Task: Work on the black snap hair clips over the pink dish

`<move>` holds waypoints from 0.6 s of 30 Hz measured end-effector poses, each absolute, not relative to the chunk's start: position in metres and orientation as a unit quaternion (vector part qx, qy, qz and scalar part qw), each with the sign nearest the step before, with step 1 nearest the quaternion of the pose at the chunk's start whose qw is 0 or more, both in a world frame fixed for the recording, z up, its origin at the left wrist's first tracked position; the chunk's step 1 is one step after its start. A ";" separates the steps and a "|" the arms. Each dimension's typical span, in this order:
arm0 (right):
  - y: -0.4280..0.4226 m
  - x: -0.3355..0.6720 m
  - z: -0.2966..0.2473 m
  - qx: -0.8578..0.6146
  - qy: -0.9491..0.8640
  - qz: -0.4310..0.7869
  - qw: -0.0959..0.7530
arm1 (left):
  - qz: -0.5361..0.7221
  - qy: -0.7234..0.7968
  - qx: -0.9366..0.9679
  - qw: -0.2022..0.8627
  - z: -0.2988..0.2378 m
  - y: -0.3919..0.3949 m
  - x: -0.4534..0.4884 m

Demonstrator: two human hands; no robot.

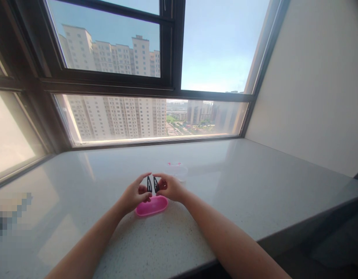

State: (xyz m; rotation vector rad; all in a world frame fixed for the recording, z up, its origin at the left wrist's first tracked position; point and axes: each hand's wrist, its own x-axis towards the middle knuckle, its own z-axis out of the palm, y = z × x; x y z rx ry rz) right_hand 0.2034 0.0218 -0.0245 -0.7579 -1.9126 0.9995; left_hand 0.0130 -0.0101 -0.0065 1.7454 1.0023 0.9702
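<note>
Two black snap hair clips stand upright side by side, a small gap between them. My left hand point(137, 193) pinches the left hair clip point(149, 184) by its ends, between thumb and forefinger. The other hair clip point(156, 185) sits in the same kind of pinch in my right hand point(170, 186). Just below the hands lies a shallow pink oval tray point(151, 207), its hollow facing up. Part of its far rim is hidden by my left fingers.
Behind my right hand lies a clear plastic lid or case with pink latches point(174, 164), partly covered. The pale speckled sill point(239, 186) meets a dark-framed window point(155, 91) at the back and a white wall point(309, 89) on the right. A blurred patch covers something at far left.
</note>
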 end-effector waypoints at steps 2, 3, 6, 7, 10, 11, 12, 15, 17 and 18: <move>0.022 0.204 -0.025 -0.303 -0.765 0.390 0.413 | 0.391 0.406 0.702 0.435 -0.006 -0.010 0.013; 0.022 0.204 -0.025 -0.303 -0.767 0.385 0.413 | 0.391 0.406 0.703 0.433 -0.006 -0.010 0.013; 0.022 0.204 -0.024 -0.307 -0.776 0.368 0.411 | 0.387 0.406 0.708 0.429 -0.007 -0.009 0.012; 0.021 0.204 -0.024 -0.309 -0.778 0.365 0.409 | 0.386 0.407 0.708 0.429 -0.008 -0.009 0.012; 0.019 0.205 -0.021 -0.315 -0.781 0.359 0.403 | 0.388 0.409 0.705 0.430 -0.009 -0.008 0.011; 0.019 0.206 -0.020 -0.317 -0.782 0.356 0.402 | 0.390 0.410 0.703 0.432 -0.009 -0.008 0.011; 0.018 0.206 -0.019 -0.319 -0.783 0.353 0.401 | 0.390 0.411 0.700 0.434 -0.010 -0.008 0.011; 0.018 0.207 -0.019 -0.322 -0.787 0.343 0.399 | 0.387 0.412 0.700 0.436 -0.010 -0.008 0.011; 0.019 0.207 -0.019 -0.323 -0.788 0.338 0.400 | 0.383 0.414 0.705 0.431 -0.011 -0.008 0.011; 0.019 0.207 -0.019 -0.322 -0.789 0.337 0.400 | 0.382 0.414 0.707 0.428 -0.011 -0.008 0.011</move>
